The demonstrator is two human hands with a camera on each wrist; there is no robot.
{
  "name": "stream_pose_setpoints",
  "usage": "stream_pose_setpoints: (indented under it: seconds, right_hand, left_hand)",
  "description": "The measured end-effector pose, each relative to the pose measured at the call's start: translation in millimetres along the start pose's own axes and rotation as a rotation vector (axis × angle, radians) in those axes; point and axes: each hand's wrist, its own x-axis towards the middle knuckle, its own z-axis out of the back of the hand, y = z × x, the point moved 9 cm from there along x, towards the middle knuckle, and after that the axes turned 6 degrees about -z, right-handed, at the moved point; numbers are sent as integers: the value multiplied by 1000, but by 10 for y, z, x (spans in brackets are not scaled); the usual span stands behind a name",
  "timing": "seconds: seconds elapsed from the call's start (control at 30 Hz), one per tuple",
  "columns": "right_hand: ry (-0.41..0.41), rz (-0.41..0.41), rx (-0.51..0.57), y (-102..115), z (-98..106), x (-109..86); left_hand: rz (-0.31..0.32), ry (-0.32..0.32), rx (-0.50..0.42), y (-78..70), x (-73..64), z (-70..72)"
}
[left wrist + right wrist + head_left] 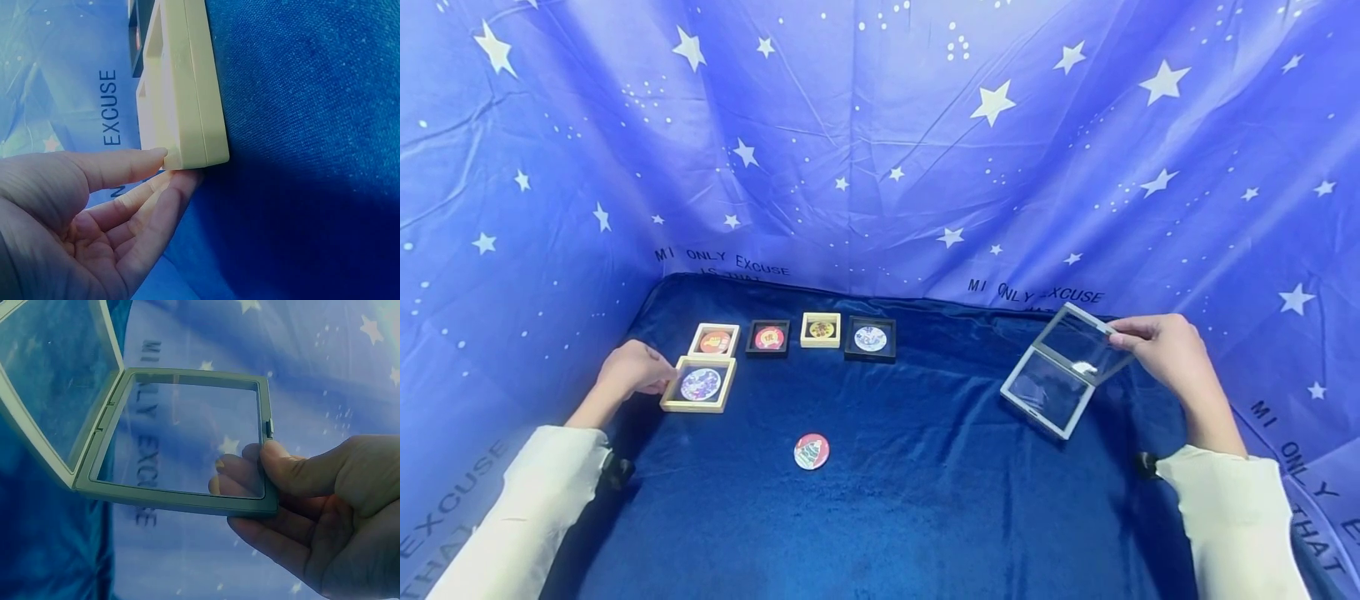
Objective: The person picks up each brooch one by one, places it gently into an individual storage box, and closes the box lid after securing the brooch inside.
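Observation:
With thumb and fingertips, my left hand (638, 368) pinches the left edge of a cream display frame (727, 387) that holds a purple-and-white round badge (701, 384). The left wrist view shows the thumb on the frame's (187, 100) front and the fingers behind its corner. My right hand (1159, 350) grips one half of a grey hinged display case (1060, 433), spread open with clear film in both halves. Its latch (270, 428) sits just above my thumb in the right wrist view. Fingers show through the film, and no badge is inside.
A loose pink-and-green round badge (812, 451) lies on the blue velvet cloth (880, 525). Along the back stand a white frame (725, 330), a black frame (786, 326), a small cream frame (821, 342) and another black frame (870, 358). Starry curtains (850, 125) surround the table.

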Motion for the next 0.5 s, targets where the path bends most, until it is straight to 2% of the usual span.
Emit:
stream_pose_setpoints:
  seconds: [0.3, 0.5]
  right_hand:
    - [4, 90, 22, 545, -27, 125]
    - [74, 111, 60, 911, -141, 162]
  left_hand:
    - [-23, 5, -20, -27, -13, -4]
    - [-25, 4, -12, -30, -19, -7]
